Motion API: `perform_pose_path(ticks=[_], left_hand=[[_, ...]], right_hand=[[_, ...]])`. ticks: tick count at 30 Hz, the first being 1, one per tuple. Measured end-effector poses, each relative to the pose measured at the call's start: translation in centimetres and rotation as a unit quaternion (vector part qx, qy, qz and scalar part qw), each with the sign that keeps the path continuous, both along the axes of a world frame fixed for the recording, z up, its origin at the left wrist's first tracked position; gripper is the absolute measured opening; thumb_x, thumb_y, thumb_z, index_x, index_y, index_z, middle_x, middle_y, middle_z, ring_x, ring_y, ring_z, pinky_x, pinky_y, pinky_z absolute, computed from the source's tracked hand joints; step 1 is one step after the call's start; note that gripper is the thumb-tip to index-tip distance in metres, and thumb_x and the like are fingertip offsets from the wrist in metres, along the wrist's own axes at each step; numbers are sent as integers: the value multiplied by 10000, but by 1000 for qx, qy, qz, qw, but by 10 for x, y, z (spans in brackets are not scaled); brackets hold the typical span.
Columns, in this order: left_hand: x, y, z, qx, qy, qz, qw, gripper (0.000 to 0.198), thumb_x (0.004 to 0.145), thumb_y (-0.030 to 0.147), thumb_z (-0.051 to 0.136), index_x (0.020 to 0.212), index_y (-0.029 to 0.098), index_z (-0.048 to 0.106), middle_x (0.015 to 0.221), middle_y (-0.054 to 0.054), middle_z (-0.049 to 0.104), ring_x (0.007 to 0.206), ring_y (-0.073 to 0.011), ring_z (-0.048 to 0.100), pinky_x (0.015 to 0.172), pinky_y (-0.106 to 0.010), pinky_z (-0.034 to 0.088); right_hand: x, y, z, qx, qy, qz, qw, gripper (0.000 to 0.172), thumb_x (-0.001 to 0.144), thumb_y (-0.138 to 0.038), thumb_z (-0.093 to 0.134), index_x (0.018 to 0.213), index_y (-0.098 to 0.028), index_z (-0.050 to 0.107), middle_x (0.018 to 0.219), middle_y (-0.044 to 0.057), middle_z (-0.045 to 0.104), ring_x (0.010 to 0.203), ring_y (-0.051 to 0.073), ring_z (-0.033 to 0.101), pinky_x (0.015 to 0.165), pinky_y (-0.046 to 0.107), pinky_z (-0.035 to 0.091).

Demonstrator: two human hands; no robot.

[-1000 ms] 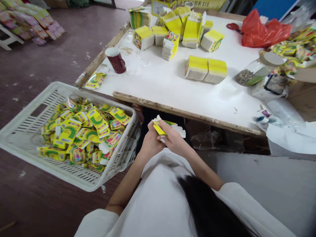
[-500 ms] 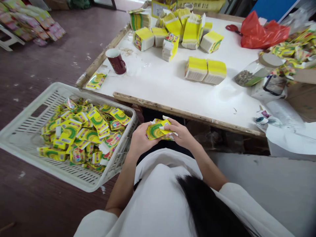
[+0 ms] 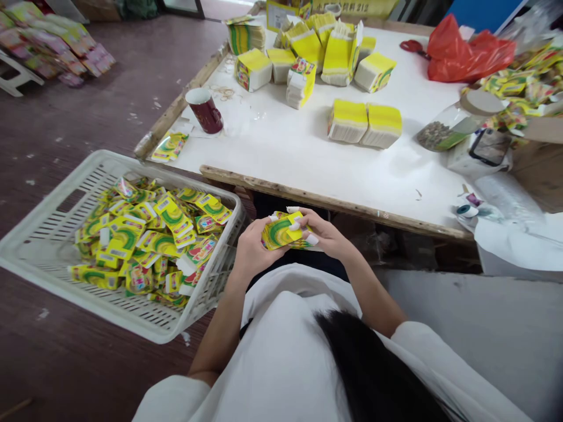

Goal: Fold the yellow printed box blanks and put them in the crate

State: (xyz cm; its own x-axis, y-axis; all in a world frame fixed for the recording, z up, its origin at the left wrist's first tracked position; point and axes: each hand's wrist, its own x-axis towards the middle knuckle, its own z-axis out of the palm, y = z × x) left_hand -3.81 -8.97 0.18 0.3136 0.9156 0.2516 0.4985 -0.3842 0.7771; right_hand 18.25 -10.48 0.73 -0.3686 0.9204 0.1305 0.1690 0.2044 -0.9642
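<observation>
Both of my hands meet over my lap, just below the table's front edge. My left hand [image 3: 250, 249] and my right hand [image 3: 324, 235] are closed together on one small yellow and green carton [image 3: 281, 232], its printed face turned up. White tape wraps several of my fingertips. To my left a white plastic basket [image 3: 53, 202] holds a heap of the same folded cartons [image 3: 149, 231].
The white table [image 3: 308, 158] carries stacks of flat yellow carton blanks [image 3: 365, 123], a dark red mug [image 3: 206, 109], a red plastic bag [image 3: 466, 50], a jar, a phone and tape rolls at the right. More packets lie on the floor at the far left.
A second ago my hands were folding a carton with white flaps showing. Now the carton is closed and lies flat, face up, between both hands. The basket has not moved.
</observation>
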Motion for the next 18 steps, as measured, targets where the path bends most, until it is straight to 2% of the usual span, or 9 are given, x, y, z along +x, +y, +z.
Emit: perform_pose_path(ticks=[3,6,8,12,14,18], left_hand=[[3,1,1,21,2,9,1000,574,683,355,825,1189,197,604,1123,-104,706,1026,-271,685,918,-408,553],[4,2,1,37,11,10,999,545,683,325,809,1173,196,607,1114,-104,705,1032,-270,679,917,-401,550],[5,2,2,44,15,15,999,545,691,326,803,1179,193,600,1108,-104,703,1013,-265,680,895,-390,554],[9,-1,1,86,20,36,995,520,709,319,784,1174,192,586,1101,-106,692,1022,-266,662,905,-388,543],[11,-2,1,102,20,38,994,492,720,312,771,1160,201,582,1098,-99,683,1035,-265,651,920,-388,535],[19,-7,-2,135,23,58,989,456,736,302,762,1140,192,580,1081,-109,675,1016,-271,644,906,-389,535]], right_hand=[[1,-1,2,-20,-7,-23,1000,492,963,-584,501,1292,-225,570,1564,151,401,1475,281,378,1168,463,380],[-1,-2,2,-11,-56,-9,998,522,954,-533,537,1368,-214,541,1595,158,363,1509,294,316,1206,475,327],[-3,-3,1,-21,-36,-14,999,558,954,-504,540,1427,-212,484,1588,160,376,1484,291,364,1191,469,358],[-10,-3,-1,-54,38,-71,995,663,926,-478,570,1508,-237,362,1572,135,417,1434,263,440,1183,439,384],[-14,-3,-2,-77,81,-84,990,678,893,-447,600,1499,-255,365,1538,118,466,1398,261,485,1173,447,398],[-19,-3,-1,-139,149,-115,972,687,818,-355,639,1452,-252,396,1399,114,596,1209,262,642,1049,455,515]])
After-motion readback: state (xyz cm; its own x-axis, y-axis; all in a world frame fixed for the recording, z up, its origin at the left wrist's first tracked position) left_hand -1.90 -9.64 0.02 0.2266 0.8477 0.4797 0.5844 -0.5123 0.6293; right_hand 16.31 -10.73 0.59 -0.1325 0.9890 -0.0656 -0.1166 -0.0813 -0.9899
